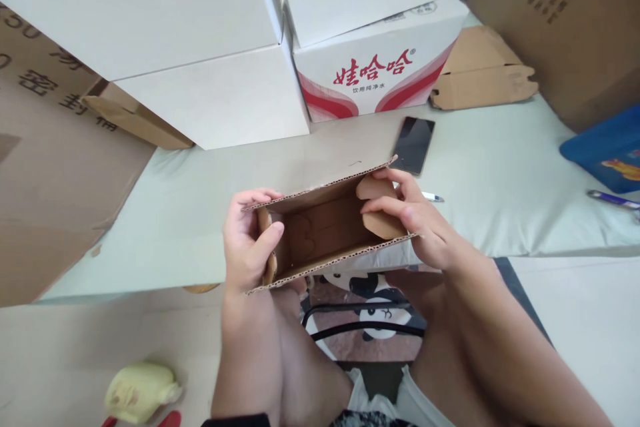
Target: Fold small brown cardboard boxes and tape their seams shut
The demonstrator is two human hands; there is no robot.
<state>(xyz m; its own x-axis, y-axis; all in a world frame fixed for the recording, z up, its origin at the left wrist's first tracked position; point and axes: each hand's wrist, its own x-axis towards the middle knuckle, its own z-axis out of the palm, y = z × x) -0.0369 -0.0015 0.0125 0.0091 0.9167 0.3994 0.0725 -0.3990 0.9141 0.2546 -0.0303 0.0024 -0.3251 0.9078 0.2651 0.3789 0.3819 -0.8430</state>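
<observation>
I hold a small brown corrugated cardboard box (325, 233) open-side up over the near edge of a pale green table (500, 173). My left hand (247, 247) grips its left end, thumb pressed inside against a rounded flap. My right hand (413, 217) grips the right end, with the fingers folded over another rounded flap. The box's inside shows nothing in it.
White cartons (210, 47) and one with red Chinese lettering (375, 73) stand at the back. A folded brown box (480, 73), a black phone (413, 144), a pen (433, 197), a blue pack (607, 147) lie on the table. Large brown cartons (50, 173) flank both sides. A yellow toy (137, 390) lies on the floor.
</observation>
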